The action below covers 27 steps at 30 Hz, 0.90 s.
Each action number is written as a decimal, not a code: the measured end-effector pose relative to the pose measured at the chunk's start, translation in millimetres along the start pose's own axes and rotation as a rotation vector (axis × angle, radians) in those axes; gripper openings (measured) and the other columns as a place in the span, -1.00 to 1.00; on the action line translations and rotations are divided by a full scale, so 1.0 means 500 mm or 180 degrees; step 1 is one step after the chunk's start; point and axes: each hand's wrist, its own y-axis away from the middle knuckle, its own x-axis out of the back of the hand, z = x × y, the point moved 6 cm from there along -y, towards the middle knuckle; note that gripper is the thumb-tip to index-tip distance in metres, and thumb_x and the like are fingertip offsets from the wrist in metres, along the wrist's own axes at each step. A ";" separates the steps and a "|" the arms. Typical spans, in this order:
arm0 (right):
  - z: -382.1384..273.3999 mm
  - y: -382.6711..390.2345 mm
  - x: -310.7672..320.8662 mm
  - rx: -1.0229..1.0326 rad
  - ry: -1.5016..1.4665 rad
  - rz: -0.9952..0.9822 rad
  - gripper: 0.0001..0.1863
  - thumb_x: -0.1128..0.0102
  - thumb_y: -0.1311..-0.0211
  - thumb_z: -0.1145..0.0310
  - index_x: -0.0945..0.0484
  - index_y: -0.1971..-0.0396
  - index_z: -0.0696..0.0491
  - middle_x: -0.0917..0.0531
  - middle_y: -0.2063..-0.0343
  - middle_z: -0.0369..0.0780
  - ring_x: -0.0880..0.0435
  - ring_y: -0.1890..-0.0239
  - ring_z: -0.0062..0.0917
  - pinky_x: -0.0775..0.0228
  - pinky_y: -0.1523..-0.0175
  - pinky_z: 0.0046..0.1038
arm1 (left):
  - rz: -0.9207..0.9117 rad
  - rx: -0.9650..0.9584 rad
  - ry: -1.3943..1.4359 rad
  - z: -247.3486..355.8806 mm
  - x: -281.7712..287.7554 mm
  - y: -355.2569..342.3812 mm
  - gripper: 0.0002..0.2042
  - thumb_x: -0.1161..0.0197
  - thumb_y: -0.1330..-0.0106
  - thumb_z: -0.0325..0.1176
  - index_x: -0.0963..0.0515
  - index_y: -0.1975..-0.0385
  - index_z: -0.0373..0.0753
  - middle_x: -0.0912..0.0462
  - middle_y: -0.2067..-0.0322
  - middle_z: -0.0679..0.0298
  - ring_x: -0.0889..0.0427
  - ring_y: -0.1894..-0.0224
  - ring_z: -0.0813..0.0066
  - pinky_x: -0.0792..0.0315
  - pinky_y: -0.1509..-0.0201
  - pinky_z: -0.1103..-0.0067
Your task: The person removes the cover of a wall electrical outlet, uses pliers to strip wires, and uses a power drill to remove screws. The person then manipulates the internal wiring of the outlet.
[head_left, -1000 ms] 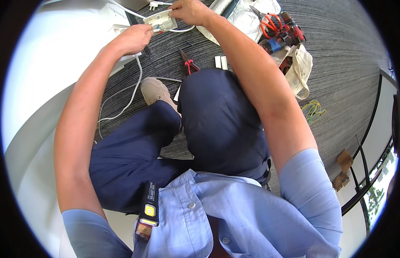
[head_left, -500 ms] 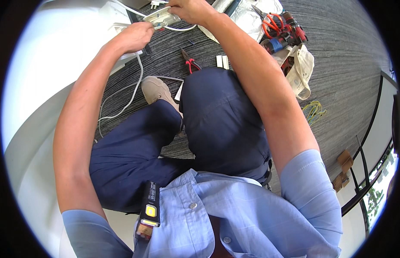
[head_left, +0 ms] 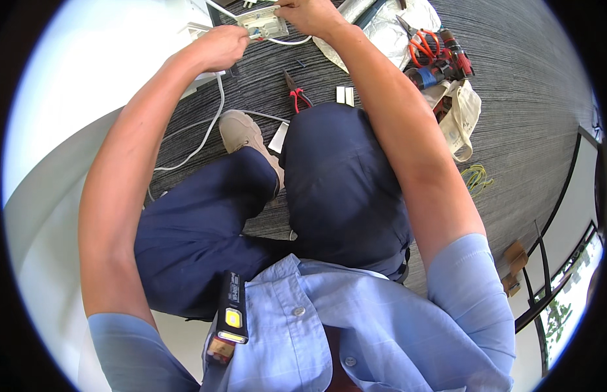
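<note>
Between left hand (head_left: pixel 223 48) and right hand (head_left: pixel 312 17) | white box (head_left: pixel 273 25) | wiring (head_left: pixel 256 32) inside

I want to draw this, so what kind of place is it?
Probably an office or similar indoor room where electrical work is being done. You can see striped grey carpet, red-handled long-nose pliers lying on it, and an open white wiring box.

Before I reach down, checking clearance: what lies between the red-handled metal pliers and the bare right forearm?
In the head view, two short white strips on grey striped carpet.
</note>
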 end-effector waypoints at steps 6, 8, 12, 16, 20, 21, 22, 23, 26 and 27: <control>0.083 0.028 0.089 -0.0580 -0.0108 0.0429 -0.64 -0.36 -0.22 0.19 -0.78 0.14 0.15 -0.80 0.27 0.04 -0.82 0.22 -0.18 -0.62 0.07 -0.22 | -0.0129 0.0104 0.0125 -0.003 -0.007 0.003 -0.64 0.06 -0.56 -0.24 -0.63 0.13 -0.39 -0.71 0.17 -0.21 -0.67 0.04 -0.22 -0.51 -0.17 0.08; 0.107 0.036 0.107 -0.0624 -0.0164 0.0391 -0.65 -0.34 -0.26 0.19 -0.78 0.13 0.16 -0.80 0.31 0.02 -0.80 0.27 -0.23 -0.60 0.11 -0.25 | -0.0081 0.0083 0.0079 -0.005 -0.009 -0.002 -0.62 0.05 -0.56 -0.21 -0.60 0.15 -0.42 -0.69 0.21 -0.18 -0.66 0.09 -0.19 -0.48 -0.09 0.12; 0.141 0.033 0.106 -0.0727 0.0238 0.0602 -0.66 -0.31 -0.22 0.16 -0.81 0.12 0.04 -0.81 0.25 -0.05 -0.78 0.19 -0.17 -0.60 -0.03 -0.25 | -0.0207 0.0118 0.0057 -0.004 -0.009 -0.007 -0.61 0.05 -0.55 -0.18 -0.58 0.13 -0.42 -0.68 0.20 -0.17 -0.64 0.08 -0.16 -0.46 -0.08 0.14; 0.182 0.047 0.066 -0.1172 0.0582 0.0710 -0.65 -0.29 -0.09 0.17 -0.85 0.16 -0.05 -0.81 0.15 -0.04 -0.79 0.07 -0.10 -0.61 -0.15 -0.23 | -0.0112 0.0374 0.0170 0.003 0.001 0.004 -0.60 0.08 -0.56 -0.21 -0.62 0.16 -0.44 -0.68 0.09 -0.22 -0.65 -0.03 -0.18 -0.47 -0.22 0.10; 0.225 0.038 0.016 -0.1684 0.0596 0.0304 -0.70 -0.27 -0.09 0.24 -0.84 0.24 0.01 -0.81 0.17 0.00 -0.79 0.02 -0.10 -0.62 -0.16 -0.24 | -0.0014 0.0373 0.0111 0.013 0.010 0.010 -0.62 0.04 -0.50 -0.27 -0.62 0.24 -0.50 -0.69 0.12 -0.22 -0.67 -0.01 -0.17 -0.49 -0.20 0.12; 0.235 0.031 0.004 -0.1763 0.0714 0.0050 -0.70 -0.26 -0.10 0.25 -0.83 0.25 0.05 -0.81 0.17 0.01 -0.79 0.01 -0.10 -0.62 -0.16 -0.25 | -0.0056 0.0310 -0.0011 0.014 0.010 0.010 -0.63 0.05 -0.48 -0.29 -0.62 0.26 -0.50 -0.69 0.13 -0.21 -0.67 0.00 -0.17 -0.50 -0.20 0.13; 0.241 0.022 -0.004 -0.1882 0.0760 0.0146 -0.71 -0.27 -0.11 0.27 -0.82 0.26 0.10 -0.81 0.16 0.02 -0.79 0.00 -0.11 -0.62 -0.16 -0.26 | -0.0070 0.0209 -0.0119 0.016 0.013 0.007 -0.63 0.05 -0.47 -0.31 -0.62 0.29 -0.51 -0.70 0.14 -0.21 -0.68 0.00 -0.16 -0.51 -0.19 0.13; 0.246 0.009 -0.012 -0.1995 0.0808 0.0247 -0.71 -0.27 -0.12 0.29 -0.81 0.27 0.14 -0.81 0.15 0.03 -0.79 -0.01 -0.11 -0.63 -0.16 -0.26 | -0.0136 0.0108 -0.0265 0.017 0.013 0.005 -0.62 0.07 -0.47 -0.27 -0.59 0.27 -0.50 -0.68 0.15 -0.19 -0.65 0.02 -0.14 -0.49 -0.17 0.16; 0.272 0.008 -0.021 -0.2376 0.0570 0.0620 -0.70 -0.30 -0.14 0.32 -0.78 0.29 0.25 -0.79 0.10 0.06 -0.79 -0.04 -0.10 -0.65 -0.16 -0.27 | -0.0230 -0.0133 -0.0506 0.021 0.013 0.001 -0.59 0.10 -0.45 -0.18 -0.53 0.26 -0.48 -0.63 0.19 -0.15 -0.59 0.07 -0.10 -0.43 -0.12 0.20; 0.281 0.011 -0.020 -0.2508 0.0428 0.0764 -0.70 -0.31 -0.14 0.32 -0.77 0.29 0.28 -0.79 0.09 0.07 -0.79 -0.05 -0.10 -0.65 -0.16 -0.28 | -0.0232 -0.0011 -0.0396 0.016 0.013 -0.001 -0.59 0.09 -0.44 -0.18 -0.52 0.27 -0.48 -0.63 0.20 -0.15 -0.58 0.07 -0.10 -0.43 -0.12 0.20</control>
